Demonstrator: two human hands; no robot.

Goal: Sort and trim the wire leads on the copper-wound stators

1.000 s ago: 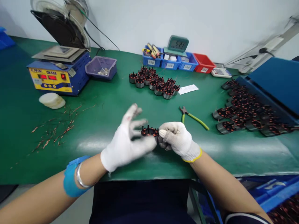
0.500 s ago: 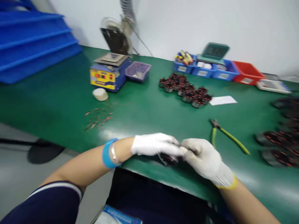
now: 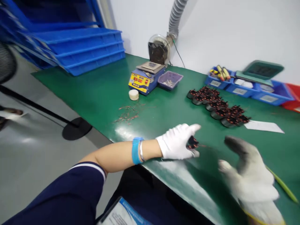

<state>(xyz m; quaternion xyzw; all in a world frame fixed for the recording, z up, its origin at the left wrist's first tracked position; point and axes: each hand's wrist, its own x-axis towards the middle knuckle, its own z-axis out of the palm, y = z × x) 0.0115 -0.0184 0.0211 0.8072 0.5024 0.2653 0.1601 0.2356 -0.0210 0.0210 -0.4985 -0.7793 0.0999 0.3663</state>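
Note:
In a white glove, my left hand (image 3: 179,142) is closed round a copper-wound motor stator (image 3: 192,143), whose dark end with copper windings faces right between thumb and fingers. A thin wire end seems to stick out of it to the right. My right hand (image 3: 249,173), in a white glove with dark-stained fingertips, is raised apart from the stator. Its thumb and fingers are spread, with nothing visible between them. Beside it lies a pair of cutting pliers; one green handle (image 3: 282,184) shows and the rest is hidden behind the hand.
Several finished-looking stators (image 3: 217,104) stand grouped by a white paper slip (image 3: 264,126). Copper wire scraps (image 3: 128,114) lie near a round white pad (image 3: 133,94). Behind are a blue-yellow machine (image 3: 140,82), a purple tray (image 3: 178,78), blue bins (image 3: 269,97) and stacked blue crates (image 3: 91,51).
My right hand has let go of the stator, opened and moved away to the right. The left hand still holds the stator. The view has swung left.

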